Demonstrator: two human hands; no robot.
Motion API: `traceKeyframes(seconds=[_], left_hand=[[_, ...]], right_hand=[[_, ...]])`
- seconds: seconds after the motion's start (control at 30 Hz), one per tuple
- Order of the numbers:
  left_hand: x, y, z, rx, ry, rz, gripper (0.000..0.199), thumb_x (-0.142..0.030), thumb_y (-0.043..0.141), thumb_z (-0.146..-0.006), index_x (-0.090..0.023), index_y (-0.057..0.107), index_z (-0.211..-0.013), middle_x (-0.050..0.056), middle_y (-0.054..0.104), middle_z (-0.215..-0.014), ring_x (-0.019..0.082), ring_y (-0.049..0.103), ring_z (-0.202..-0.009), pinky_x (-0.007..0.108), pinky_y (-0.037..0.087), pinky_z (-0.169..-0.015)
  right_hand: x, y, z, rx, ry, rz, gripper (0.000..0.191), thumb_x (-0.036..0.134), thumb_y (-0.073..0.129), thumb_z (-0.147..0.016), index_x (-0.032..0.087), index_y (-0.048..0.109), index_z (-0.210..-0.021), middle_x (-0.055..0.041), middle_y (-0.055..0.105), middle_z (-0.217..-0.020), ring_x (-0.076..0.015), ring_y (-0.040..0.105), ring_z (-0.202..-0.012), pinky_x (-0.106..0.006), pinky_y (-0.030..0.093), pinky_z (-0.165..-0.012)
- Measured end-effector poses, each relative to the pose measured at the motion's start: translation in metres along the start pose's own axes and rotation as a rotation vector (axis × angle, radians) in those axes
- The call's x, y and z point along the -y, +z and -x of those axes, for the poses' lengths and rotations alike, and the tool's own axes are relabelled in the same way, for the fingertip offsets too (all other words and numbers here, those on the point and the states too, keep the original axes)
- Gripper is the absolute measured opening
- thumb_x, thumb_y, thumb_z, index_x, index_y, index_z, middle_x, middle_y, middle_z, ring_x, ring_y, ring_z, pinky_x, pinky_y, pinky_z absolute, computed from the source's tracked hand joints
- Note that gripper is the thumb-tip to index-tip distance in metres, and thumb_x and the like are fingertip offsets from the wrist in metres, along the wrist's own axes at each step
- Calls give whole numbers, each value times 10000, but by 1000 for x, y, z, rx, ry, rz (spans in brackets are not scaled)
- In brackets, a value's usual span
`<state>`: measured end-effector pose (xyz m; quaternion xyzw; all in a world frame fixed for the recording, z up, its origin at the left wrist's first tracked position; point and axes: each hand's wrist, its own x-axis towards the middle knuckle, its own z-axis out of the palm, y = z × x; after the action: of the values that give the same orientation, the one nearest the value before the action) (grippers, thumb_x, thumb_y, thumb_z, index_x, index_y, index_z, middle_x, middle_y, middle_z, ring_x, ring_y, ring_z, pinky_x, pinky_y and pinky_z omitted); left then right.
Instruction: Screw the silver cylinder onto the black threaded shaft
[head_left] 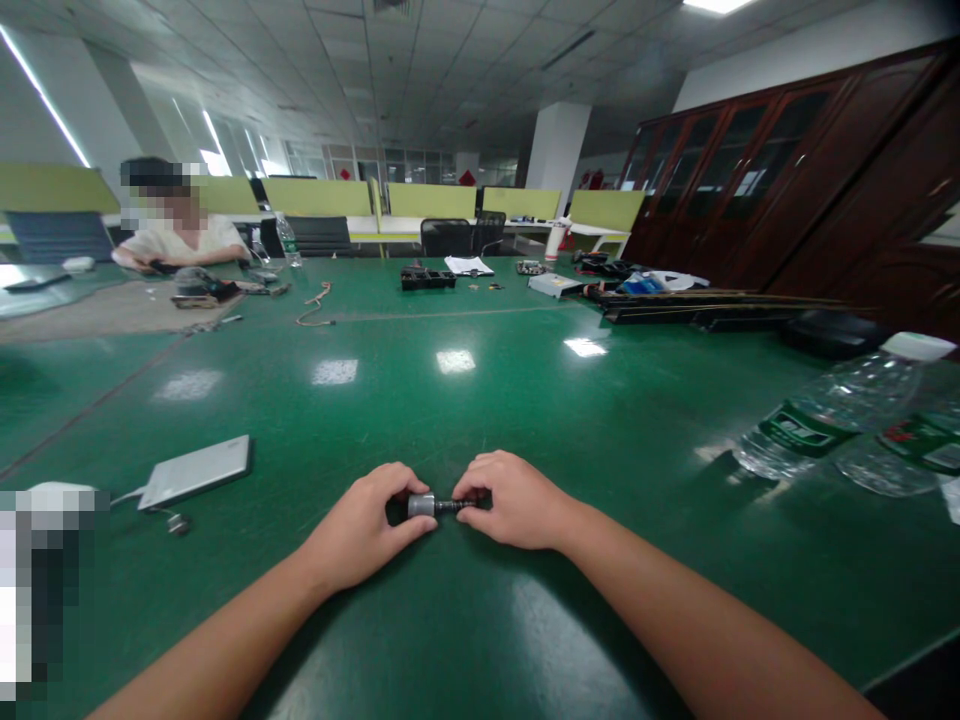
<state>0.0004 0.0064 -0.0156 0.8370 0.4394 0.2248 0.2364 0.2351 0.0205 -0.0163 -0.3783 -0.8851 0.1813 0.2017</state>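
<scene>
Low over the green table, a small silver metal cylinder [421, 505] lies level, with a dark ridged shaft [448, 506] extending from its right side. My left hand [371, 525] is closed around the cylinder, thumb on the near side and fingers on the far side. The shaft's right end is pinched between the thumb and fingers of my right hand [514, 500], which partly hide it. Both hands are close together near the front of the table.
The green table [420, 420] stretches ahead. A silver power bank [196, 472] with a cable lies left. Two plastic water bottles [814, 425] stand right. Black metal parts [675, 305] and a black part [427, 279] lie farther back. Another person [180, 235] sits far left.
</scene>
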Motion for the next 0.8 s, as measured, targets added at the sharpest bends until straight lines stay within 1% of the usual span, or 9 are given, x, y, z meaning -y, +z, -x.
traceKeyframes(seconds=[0.47, 0.67, 0.8], left_hand=[[1, 0, -1, 3, -9, 4, 176, -328, 696, -838, -205, 636, -948, 27, 665, -933, 220, 618, -876, 336, 471, -794], [1, -2, 0, -3, -7, -2, 175, -332, 691, -837, -205, 638, -945, 28, 669, -929, 219, 623, -869, 332, 477, -788], [1, -3, 1, 0, -7, -9, 175, -337, 685, -841, -203, 639, -945, 33, 668, -929, 220, 620, -867, 335, 478, -786]], right_hand=[[-2, -11, 1, 54, 78, -3, 109, 216, 710, -758, 187, 743, -858, -16, 675, -769, -139, 580, -718, -251, 412, -677], [-14, -24, 6, 110, 179, 15, 127, 210, 720, -737, 184, 757, -855, -25, 700, -800, -143, 608, -724, -244, 428, -660], [-20, -29, 6, 128, 211, -39, 145, 212, 734, -736, 180, 765, -874, -27, 709, -807, -140, 622, -716, -238, 442, -648]])
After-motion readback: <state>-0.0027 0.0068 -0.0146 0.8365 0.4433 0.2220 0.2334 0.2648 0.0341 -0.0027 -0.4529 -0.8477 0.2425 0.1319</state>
